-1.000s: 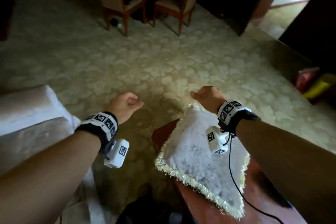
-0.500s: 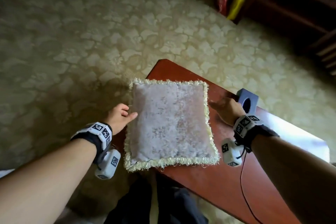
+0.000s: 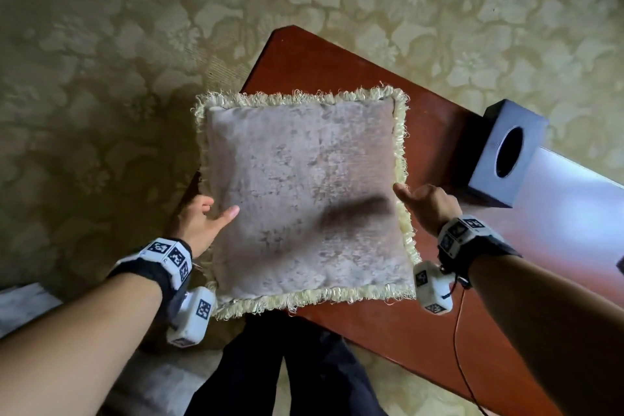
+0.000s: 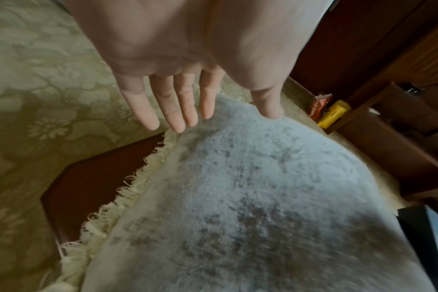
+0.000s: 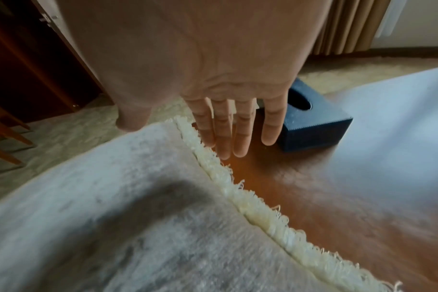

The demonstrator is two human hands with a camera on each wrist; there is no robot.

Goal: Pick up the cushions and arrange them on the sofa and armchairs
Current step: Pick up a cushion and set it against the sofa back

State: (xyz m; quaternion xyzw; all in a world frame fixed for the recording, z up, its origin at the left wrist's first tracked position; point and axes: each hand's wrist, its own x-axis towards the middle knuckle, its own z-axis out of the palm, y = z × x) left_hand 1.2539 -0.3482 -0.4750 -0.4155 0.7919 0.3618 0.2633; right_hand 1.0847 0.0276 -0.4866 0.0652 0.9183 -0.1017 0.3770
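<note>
A pale grey plush cushion point(image 3: 300, 192) with a cream fringe lies on the corner of a red-brown wooden table point(image 3: 337, 64), its left side overhanging the edge. My left hand point(image 3: 209, 213) is at its left edge. In the left wrist view the thumb tip touches the cushion point(image 4: 263, 187) top and the straight fingers point(image 4: 185, 110) reach along the fringe. My right hand point(image 3: 415, 199) is at the right edge. There the thumb rests on the cushion point(image 5: 100, 197) top, and the straight fingers point(image 5: 223, 134) point down beside the fringe onto the table.
A dark blue tissue box point(image 3: 506, 152) stands on the table just right of my right hand. Patterned green carpet point(image 3: 101, 78) surrounds the table. Pale upholstery point(image 3: 20, 304) shows at lower left. A wooden shelf with a yellow pack point(image 4: 334, 113) stands beyond.
The view has closed in on the cushion. My left thumb has come onto its top. My right hand has left the table by the box and reached the right fringe.
</note>
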